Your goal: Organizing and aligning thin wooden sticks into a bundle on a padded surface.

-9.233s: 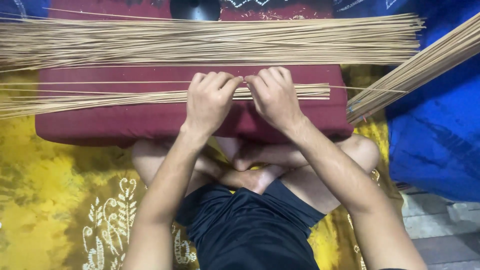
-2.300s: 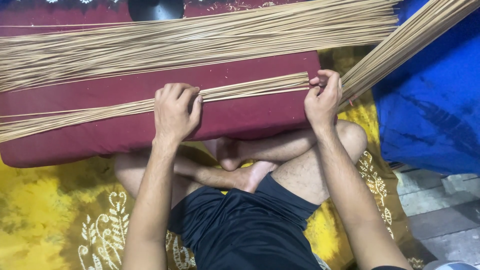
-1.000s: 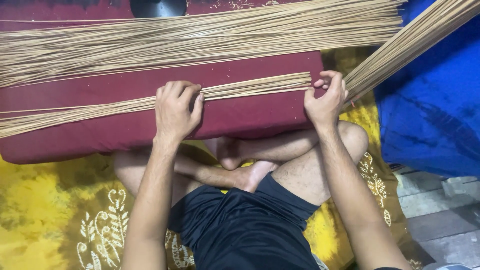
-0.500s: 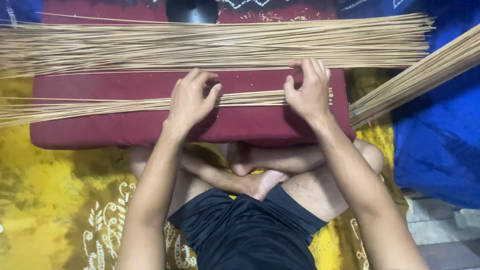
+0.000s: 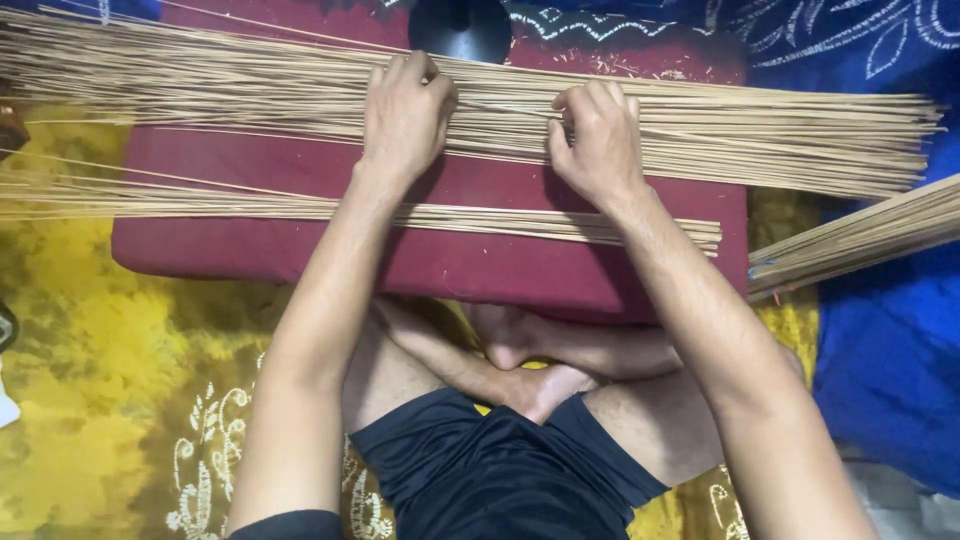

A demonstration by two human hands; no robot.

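Both hands rest on the wide far layer of thin tan sticks (image 5: 250,85), which lies spread across the back of a maroon cushion (image 5: 300,250). The left hand (image 5: 405,115) is palm down on the sticks, its fingers (image 5: 400,72) curled over their far edge and held close together; whether they pinch any single stick cannot be told. The right hand (image 5: 600,140) sits just beside it to the right, fingers (image 5: 590,100) bent and bunched onto the sticks, pressing on them with the thumb tucked toward the left hand. The 2 hands are near each other but apart.

Nearer the person, a narrower bundle of sticks (image 5: 500,215) lies along the cushion's front part, running under both forearms and touched by neither hand. A 3rd bundle (image 5: 860,235) slants off the cushion's right end over blue cloth (image 5: 890,350).

A round black object (image 5: 460,25) stands at the cushion's far edge, just beyond the left hand. The person sits cross-legged in black shorts (image 5: 500,480) on a yellow patterned cloth (image 5: 90,400), with bare feet tucked just below the cushion's front edge.
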